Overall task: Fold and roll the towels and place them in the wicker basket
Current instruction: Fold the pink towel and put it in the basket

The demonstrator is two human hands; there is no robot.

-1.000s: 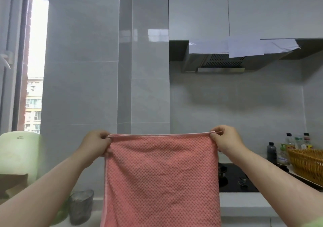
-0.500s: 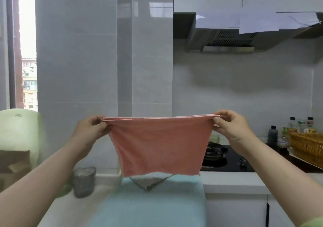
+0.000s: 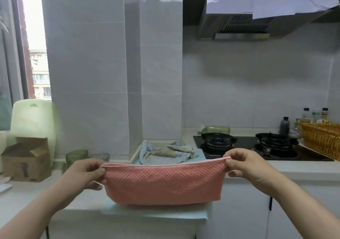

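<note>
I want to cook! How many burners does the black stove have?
2: one burner at the stove's left, behind the pink towel; another burner at its right, near the wicker basket.

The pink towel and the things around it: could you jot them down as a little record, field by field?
Held item: pink towel, stretched by its top edge
Left hand: pinching the towel's left corner
Right hand: pinching the right corner
Towel's lower edge: resting on a light blue cloth on the counter
Waiting pile: crumpled towels behind
Wicker basket: far right, beside the stove
</note>
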